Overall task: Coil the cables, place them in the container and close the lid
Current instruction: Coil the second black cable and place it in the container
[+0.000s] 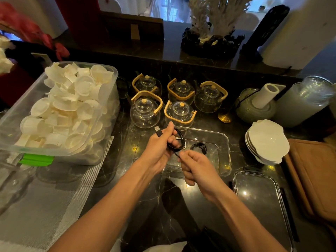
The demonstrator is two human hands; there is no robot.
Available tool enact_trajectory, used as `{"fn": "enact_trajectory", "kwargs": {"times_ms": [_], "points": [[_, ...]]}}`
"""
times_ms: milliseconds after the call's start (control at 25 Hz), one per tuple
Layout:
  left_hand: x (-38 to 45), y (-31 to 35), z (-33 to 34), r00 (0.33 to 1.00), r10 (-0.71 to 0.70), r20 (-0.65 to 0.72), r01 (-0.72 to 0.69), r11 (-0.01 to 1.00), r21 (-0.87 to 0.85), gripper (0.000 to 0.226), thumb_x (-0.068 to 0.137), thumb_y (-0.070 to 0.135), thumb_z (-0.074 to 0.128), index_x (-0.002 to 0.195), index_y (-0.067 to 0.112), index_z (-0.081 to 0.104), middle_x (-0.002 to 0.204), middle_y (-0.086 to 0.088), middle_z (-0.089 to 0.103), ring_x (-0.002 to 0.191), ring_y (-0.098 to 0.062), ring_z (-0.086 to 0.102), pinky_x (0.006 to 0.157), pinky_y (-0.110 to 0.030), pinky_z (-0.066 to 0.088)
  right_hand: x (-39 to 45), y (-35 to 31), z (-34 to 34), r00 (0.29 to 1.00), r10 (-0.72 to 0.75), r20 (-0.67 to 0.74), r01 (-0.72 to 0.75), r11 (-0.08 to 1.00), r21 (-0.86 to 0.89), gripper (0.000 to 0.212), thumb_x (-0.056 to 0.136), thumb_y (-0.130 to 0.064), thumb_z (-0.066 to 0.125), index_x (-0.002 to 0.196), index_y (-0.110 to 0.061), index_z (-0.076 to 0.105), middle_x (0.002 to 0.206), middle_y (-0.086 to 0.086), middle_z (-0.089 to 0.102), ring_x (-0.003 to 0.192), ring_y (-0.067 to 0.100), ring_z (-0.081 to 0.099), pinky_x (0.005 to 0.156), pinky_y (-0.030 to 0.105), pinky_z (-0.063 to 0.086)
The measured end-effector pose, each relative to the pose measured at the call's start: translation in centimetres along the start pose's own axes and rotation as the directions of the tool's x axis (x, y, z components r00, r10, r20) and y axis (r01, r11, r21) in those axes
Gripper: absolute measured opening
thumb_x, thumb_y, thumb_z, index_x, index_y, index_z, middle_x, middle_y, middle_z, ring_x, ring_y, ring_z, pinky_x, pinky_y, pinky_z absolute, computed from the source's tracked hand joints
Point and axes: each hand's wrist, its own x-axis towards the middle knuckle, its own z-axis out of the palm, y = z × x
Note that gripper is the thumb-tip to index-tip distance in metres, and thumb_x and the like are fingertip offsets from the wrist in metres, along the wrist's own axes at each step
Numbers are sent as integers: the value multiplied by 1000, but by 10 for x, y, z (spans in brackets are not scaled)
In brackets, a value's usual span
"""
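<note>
teapots (163, 104) behind container (224, 142), lid (258, 190) right

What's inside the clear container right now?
One coiled black cable lies in the clear container. The left hand and right hand cover its near-left part, so anything there is hidden.
</note>
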Motion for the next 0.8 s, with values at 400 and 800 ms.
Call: {"fn": "enact_trajectory", "kwargs": {"times_ms": [400, 800], "points": [[-1, 3, 4, 987, -93, 127, 109, 986, -125, 32, 102, 34, 55, 76, 14, 56, 43, 12, 32, 33, -2, 25, 50, -15, 25, 5, 17, -17, 992, -17, 129, -101, 526, 844, 57, 61, 0, 95, 112, 0, 69, 86, 10, 66, 60, 11, 64, 54, 20, 58], [-13, -6, 12, 976, -83, 201, 95, 994, -53, 32, 103, 32, 55, 77, 12, 56, 44, 10, 29, 36, -3, 27, 52, -19, 44, 23, 4, -9, 973, 225, -49, -93, 579, 810, 16, 92, -6, 59, 106, 1, 64, 68, 4, 62, 39, 3, 53, 39, 12, 48]]}}
